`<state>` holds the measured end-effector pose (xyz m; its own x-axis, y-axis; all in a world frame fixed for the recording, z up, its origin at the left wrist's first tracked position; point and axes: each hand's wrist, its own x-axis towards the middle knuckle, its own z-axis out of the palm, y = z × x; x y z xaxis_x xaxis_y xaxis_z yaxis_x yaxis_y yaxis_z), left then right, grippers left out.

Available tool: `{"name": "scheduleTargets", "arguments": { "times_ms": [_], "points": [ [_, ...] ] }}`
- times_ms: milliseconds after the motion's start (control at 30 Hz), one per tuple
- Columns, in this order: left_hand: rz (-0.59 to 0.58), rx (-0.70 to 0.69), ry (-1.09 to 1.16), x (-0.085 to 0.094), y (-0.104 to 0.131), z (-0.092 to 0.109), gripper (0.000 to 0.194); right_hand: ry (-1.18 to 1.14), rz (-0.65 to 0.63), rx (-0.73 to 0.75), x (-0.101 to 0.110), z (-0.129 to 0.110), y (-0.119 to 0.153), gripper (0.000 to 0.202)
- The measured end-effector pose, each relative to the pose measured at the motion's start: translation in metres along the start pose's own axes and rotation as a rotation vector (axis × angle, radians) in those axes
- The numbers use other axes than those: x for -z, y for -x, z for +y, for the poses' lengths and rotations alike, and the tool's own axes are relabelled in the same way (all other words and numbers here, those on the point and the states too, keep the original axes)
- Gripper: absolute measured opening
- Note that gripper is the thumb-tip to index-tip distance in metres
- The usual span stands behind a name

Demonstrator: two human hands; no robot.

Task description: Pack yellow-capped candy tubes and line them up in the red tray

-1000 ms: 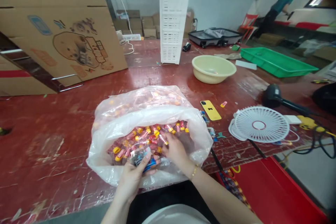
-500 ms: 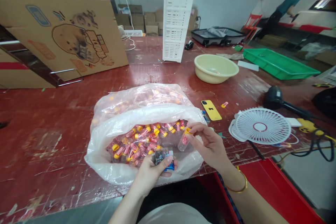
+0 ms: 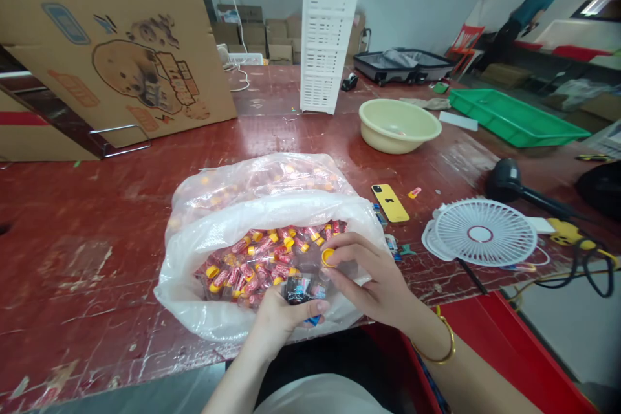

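Sack (image 3: 194, 312): open near the worktop's (image 3: 97, 226) front edge, holding yellow-capped tubes (image 3: 250, 283)
Left hand (image 3: 281, 318): fingers gripping small packets (image 3: 297, 289) over the sack's near rim
Right hand (image 3: 376, 279): thumb and fingers pinching a yellow-topped tube (image 3: 328, 258) over the sack's right side

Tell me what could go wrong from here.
The yellow-rimmed piece pinched in the right hand could slip and get lost among the similar pieces in the open white bag. The left hand holds small packets over the bag, so one might drop in too.
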<state>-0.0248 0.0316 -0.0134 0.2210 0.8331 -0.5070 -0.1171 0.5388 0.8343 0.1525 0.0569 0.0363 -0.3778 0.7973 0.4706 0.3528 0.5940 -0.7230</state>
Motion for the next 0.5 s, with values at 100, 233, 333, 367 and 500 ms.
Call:
{"name": "scheduleTargets", "arguments": {
  "times_ms": [100,233,333,367,500],
  "points": [
    [0.000,-0.020,-0.031,-0.001,0.000,-0.001,0.021,0.017,0.028,0.006,-0.004,0.007,-0.001,0.011],
    [0.005,-0.023,-0.028,0.000,-0.001,-0.002,0.021,0.023,0.056,-0.002,-0.006,0.010,-0.002,0.011],
    [0.006,-0.018,-0.047,0.001,-0.003,-0.004,0.022,-0.060,0.037,-0.048,-0.006,0.011,-0.002,0.008],
    [0.000,-0.014,-0.053,0.001,-0.004,-0.005,0.023,-0.105,0.034,-0.087,-0.007,0.012,-0.002,0.005],
    [-0.048,-0.049,-0.023,-0.002,-0.006,-0.010,0.024,-0.348,0.033,-0.355,-0.016,0.030,0.002,0.012]
  ]
}}
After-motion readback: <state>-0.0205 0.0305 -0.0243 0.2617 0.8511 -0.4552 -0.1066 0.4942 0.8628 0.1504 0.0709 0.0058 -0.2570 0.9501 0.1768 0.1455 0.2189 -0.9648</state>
